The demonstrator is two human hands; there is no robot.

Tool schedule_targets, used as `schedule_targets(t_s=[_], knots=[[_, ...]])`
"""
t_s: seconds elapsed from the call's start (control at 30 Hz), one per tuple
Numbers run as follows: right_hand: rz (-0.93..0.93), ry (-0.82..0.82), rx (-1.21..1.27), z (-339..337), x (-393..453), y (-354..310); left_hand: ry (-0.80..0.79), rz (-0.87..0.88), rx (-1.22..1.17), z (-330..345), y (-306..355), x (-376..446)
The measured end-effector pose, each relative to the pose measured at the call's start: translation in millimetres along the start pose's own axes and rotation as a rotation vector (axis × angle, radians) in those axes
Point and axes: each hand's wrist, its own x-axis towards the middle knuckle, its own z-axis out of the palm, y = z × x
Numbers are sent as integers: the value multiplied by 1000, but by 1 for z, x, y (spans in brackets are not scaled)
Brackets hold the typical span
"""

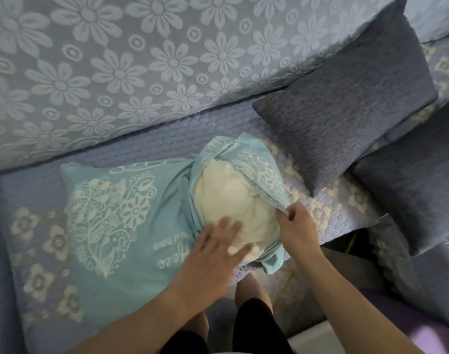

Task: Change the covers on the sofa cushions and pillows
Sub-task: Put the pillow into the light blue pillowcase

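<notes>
A teal pillow cover (111,213) printed with a white lace-like heart lies on the sofa seat (320,208), its open end bunched back from the cream pillow insert (233,195) bulging out at the right. The left hand (215,249) presses flat on the insert, fingers straight and blurred; the right hand (295,226) has its grip closed on the cover's hem, pinching it. Printed lettering is upside down and only partly legible. Two crinkle-textured grey-blue cushions (351,103) lean at the right, one cut off. The backrest throw (116,60) bears raised daisies.

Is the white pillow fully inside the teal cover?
No, partly out: the white pillow bulges from the teal cover, whose open edge the right hand pinches.
</notes>
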Motion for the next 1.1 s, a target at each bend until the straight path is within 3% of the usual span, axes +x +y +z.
schedule_targets(t_s=[0.07,0.1,0.17,0.27,0.43,0.57,0.67,0.73,0.8,0.83,0.93,1.03,1.1], knots=[[12,-86,-41,10,-10,2,-42,-106,-1,-3,-12,-12],[1,-129,-67,16,-17,2,-86,-81,-26,-6,-11,-11],[-46,-201,-61,28,-33,0,-14,27,-18,-6,-8,6],[-122,-179,-63,24,-47,-4,-17,66,-15,-6,1,58],[-314,-272,-82,-16,-54,-24,-324,247,273,23,12,107],[-253,-51,-62,-33,-30,-20,-579,375,431,37,-3,114],[-132,-7,-83,-26,-11,-7,-412,388,126,8,7,102],[-73,-123,-75,-15,-12,2,-109,235,-88,-15,19,74],[-84,-211,-52,1,-26,8,174,-85,-205,-28,18,45],[-99,-234,-44,9,-34,9,240,-275,-226,-28,15,35],[-174,-237,-83,32,-58,9,300,-690,-380,-22,5,30],[-290,-147,-66,39,-68,-1,363,-1079,-882,-19,-6,54],[-295,-57,82,38,-68,-7,239,-1161,-995,-17,-5,66]])
